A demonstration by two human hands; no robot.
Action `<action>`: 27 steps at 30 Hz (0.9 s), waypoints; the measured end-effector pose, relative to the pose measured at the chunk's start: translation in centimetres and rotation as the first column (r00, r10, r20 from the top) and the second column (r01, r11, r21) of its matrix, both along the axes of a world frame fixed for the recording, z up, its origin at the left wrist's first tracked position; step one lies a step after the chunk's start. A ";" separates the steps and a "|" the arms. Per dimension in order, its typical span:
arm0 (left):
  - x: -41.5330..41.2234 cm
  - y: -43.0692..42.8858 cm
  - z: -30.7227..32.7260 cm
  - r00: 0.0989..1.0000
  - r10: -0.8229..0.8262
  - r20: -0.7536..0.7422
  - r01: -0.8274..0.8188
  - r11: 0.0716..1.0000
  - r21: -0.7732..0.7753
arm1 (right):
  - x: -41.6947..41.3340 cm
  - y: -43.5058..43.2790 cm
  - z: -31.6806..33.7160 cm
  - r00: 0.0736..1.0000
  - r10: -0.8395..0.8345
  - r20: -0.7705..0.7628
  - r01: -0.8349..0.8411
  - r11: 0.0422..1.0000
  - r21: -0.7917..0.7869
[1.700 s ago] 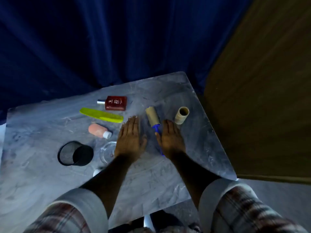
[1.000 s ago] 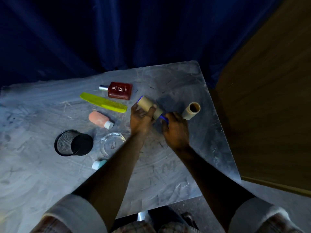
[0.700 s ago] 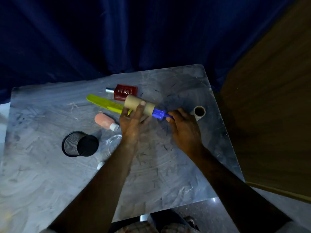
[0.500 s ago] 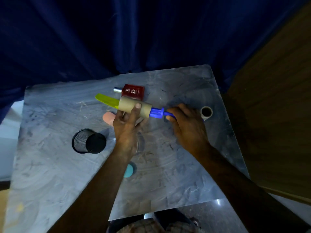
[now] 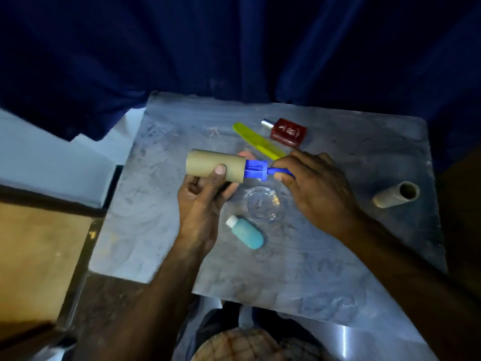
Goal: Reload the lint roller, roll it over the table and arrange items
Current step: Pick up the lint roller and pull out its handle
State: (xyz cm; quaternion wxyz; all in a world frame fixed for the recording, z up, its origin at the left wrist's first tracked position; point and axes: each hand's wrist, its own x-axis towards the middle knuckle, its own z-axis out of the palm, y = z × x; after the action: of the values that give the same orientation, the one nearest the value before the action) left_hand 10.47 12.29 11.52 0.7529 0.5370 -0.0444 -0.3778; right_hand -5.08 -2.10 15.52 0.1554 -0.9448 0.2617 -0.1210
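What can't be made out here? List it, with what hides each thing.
All in the head view:
- Pink bottle: only a sliver shows behind the lint roller's blue handle.
- Handle's far end: wrapped in the right hand.
- Red bottle label: too small and dark.
- Brown roll: whether it is fully seated on the handle is unclear; the left hand grips it.

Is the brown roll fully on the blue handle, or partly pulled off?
Partly off. A stretch of the blue core shows between the brown roll, held by the left hand, and the right hand on the handle.
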 end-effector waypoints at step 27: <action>13.5 23.9 8.4 0.962 0.244 0.122 -0.210 0.947 -0.241 | 17.0 13.3 10.9 0.844 0.515 0.153 -0.518 0.855 -0.018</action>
State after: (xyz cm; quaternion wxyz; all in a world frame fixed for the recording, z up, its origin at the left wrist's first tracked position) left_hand 24.01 36.16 19.87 0.8422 0.4762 -0.0815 -0.2392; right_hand 11.94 11.20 26.37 0.2133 -0.9663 -0.0134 -0.1433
